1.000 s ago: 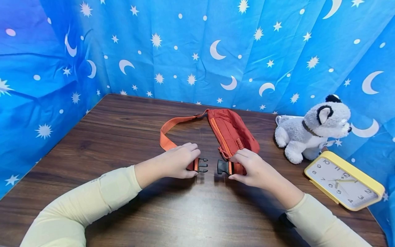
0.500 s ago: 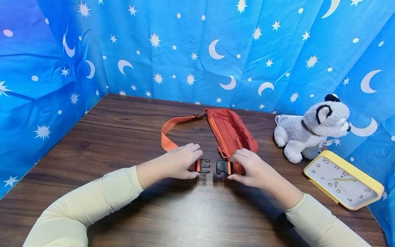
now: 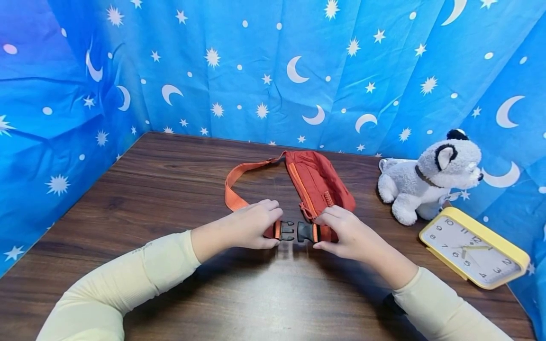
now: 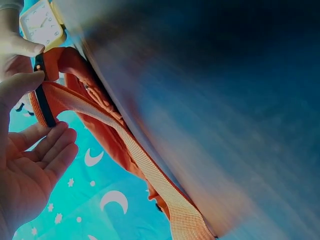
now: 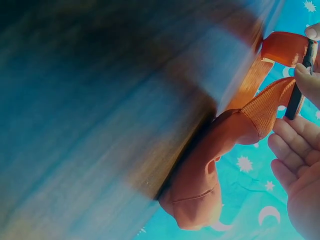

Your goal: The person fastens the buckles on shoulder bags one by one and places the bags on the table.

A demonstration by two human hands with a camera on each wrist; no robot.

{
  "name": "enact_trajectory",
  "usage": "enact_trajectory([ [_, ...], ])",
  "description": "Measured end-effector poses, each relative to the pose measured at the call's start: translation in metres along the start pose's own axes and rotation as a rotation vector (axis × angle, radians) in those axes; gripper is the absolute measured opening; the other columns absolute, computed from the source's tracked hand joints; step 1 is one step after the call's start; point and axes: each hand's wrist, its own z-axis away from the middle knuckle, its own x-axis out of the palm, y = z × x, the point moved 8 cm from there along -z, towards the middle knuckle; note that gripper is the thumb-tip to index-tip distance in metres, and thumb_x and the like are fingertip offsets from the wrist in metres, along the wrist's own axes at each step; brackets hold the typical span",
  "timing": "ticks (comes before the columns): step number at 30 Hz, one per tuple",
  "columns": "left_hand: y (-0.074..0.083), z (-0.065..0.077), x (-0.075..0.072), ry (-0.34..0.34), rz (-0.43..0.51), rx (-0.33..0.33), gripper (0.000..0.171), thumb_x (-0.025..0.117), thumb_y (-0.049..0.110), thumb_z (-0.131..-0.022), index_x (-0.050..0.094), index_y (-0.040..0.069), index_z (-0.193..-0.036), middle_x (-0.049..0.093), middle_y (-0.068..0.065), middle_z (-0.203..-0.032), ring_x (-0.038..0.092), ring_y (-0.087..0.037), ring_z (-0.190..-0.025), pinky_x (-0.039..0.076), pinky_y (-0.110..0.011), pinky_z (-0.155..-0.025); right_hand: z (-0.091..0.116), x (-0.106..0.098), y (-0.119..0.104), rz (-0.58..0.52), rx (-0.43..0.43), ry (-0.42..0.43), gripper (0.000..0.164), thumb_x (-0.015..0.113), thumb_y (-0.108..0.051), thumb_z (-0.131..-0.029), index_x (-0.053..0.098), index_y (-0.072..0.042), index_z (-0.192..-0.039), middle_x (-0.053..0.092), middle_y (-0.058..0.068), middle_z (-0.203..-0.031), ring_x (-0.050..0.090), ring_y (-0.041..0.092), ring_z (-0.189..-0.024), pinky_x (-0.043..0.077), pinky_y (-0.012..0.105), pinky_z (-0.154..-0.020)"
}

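A rust-red waist bag (image 3: 320,182) lies on the table, its orange strap (image 3: 232,184) looping out to the left. My left hand (image 3: 251,225) pinches the black pronged half of the strap's buckle (image 3: 287,230) between thumb and fingers. Facing it, the buckle's socket half (image 3: 304,232) is pinched by my right hand (image 3: 347,232). Only a narrow gap separates the prong tips from the socket in the head view. From the left hand the orange webbing (image 4: 137,150) trails back in the left wrist view. The right wrist view shows the bag's end (image 5: 195,192) beside the right hand.
To the right sits a grey and white plush dog (image 3: 426,177). A yellow-framed clock (image 3: 473,248) leans in front of it, near the right forearm. Blue star-and-moon cloth (image 3: 256,71) hangs behind the dark wooden table (image 3: 170,161).
My left hand has moved right with the pronged half, and the gap to the socket half has narrowed. The right hand has shifted slightly left in the view, still holding the socket half.
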Motion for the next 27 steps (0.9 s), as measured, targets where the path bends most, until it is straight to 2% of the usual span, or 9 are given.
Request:
enact_trajectory([
  [18,0.0049,-0.0021,-0.001,0.027,-0.038,0.03,0.034,0.071,0.033,-0.079,0.056,0.007,-0.095,0.045,0.001,-0.083,0.042,-0.015,-0.074,0.039,-0.029,-0.068,-0.0019,0.001,-0.0019,-0.019,0.003,0.001,0.043,0.086,-0.022,-0.064,0.061,-0.004,-0.093,0.058,0.003,-0.09,0.055,0.016,-0.085,0.047,0.034,-0.075],
  [27,0.0063,-0.0033,-0.0015,0.027,-0.018,0.033,0.034,0.071,0.032,-0.079,0.056,0.007,-0.094,0.044,0.001,-0.083,0.041,-0.015,-0.074,0.037,-0.029,-0.068,-0.003,0.0019,-0.0021,-0.021,0.004,-0.009,0.043,0.085,-0.025,-0.066,0.062,-0.004,-0.094,0.059,0.002,-0.09,0.054,0.015,-0.085,0.048,0.033,-0.074],
])
